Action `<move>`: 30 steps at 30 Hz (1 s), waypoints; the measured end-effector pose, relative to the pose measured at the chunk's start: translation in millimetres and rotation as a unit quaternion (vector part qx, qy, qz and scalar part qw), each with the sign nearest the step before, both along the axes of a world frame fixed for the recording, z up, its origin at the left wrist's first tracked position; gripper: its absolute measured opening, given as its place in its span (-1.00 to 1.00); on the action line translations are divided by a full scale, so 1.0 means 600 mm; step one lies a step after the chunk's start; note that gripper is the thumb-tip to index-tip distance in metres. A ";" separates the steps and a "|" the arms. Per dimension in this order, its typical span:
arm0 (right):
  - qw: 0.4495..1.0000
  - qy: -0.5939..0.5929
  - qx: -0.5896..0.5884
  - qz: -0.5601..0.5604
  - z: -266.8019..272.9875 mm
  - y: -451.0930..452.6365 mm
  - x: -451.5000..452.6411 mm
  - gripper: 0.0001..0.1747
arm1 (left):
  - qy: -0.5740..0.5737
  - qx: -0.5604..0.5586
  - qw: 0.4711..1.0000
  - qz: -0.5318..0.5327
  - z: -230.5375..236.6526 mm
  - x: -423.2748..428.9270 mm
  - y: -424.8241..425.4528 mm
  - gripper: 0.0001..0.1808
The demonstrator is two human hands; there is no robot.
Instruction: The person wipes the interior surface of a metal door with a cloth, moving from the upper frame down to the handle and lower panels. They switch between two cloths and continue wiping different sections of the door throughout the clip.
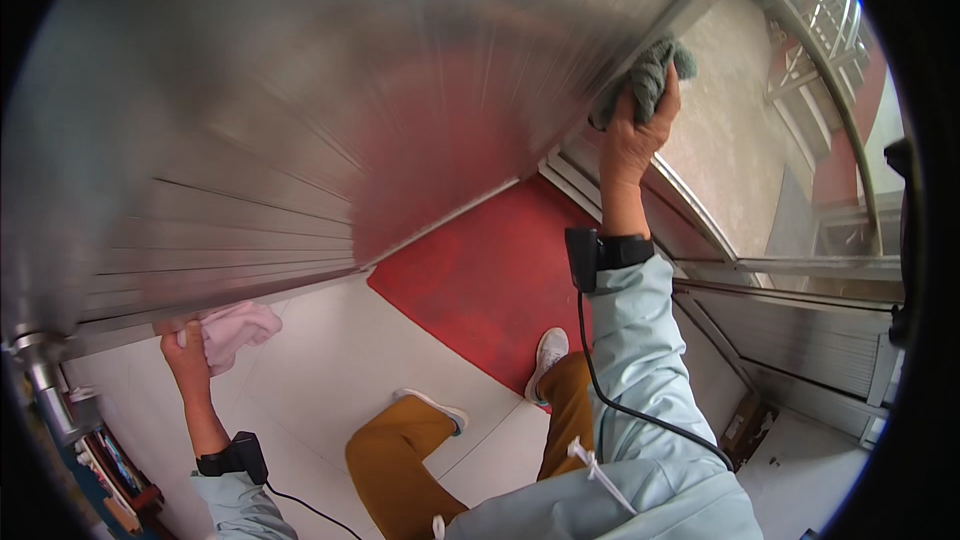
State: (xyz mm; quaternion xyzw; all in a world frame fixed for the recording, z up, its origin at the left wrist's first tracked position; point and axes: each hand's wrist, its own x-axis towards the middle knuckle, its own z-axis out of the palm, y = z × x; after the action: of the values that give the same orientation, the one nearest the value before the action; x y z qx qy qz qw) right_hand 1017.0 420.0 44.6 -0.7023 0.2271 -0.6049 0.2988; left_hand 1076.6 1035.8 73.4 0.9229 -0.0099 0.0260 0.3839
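Note:
A ribbed, shiny metal door (300,187) fills the upper left and middle of the view. My right hand (636,136) grips a bunched dark green-grey cloth (656,79) against the door's far edge, beside a doorway. Lower left, my left hand (187,349) is at the door's near edge with a pink cloth (232,330) held in it. Part of the left fingers is hidden behind that edge.
A red mat (480,262) lies on pale floor tiles (322,367) under my feet. At right are a metal-framed panel (810,352) and, past the glass, a stair with a railing (817,90). A metal handle (49,382) juts out at far left, near several books (112,472).

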 end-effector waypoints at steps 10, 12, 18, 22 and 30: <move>0.999 -0.021 0.042 0.009 -0.242 0.016 -0.010 -0.33 | -0.138 -0.170 0.975 0.030 -0.103 0.006 -0.019 -0.40; 0.998 -0.018 0.053 -0.017 -0.288 0.032 -0.005 -0.32 | -0.162 -0.185 0.969 0.022 -0.110 0.012 -0.016 -0.42; 0.989 -0.015 0.127 -0.067 -0.426 0.050 0.012 -0.31 | -0.217 -0.209 0.953 0.038 -0.129 0.027 -0.001 -0.53; 0.973 0.018 0.214 -0.084 -0.543 0.062 0.018 -0.19 | -0.189 -0.216 0.952 0.111 -0.111 0.023 -0.017 -0.46; 0.949 0.058 0.306 -0.047 -0.708 0.040 0.007 -0.18 | -0.169 -0.211 0.962 0.026 -0.106 0.018 -0.043 -0.78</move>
State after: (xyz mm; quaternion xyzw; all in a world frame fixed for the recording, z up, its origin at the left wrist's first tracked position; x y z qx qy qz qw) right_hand 1021.2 443.8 -380.0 -0.5999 0.4506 -0.4778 0.4569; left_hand 1087.6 1010.3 10.0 0.8031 -0.0453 0.1930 0.5619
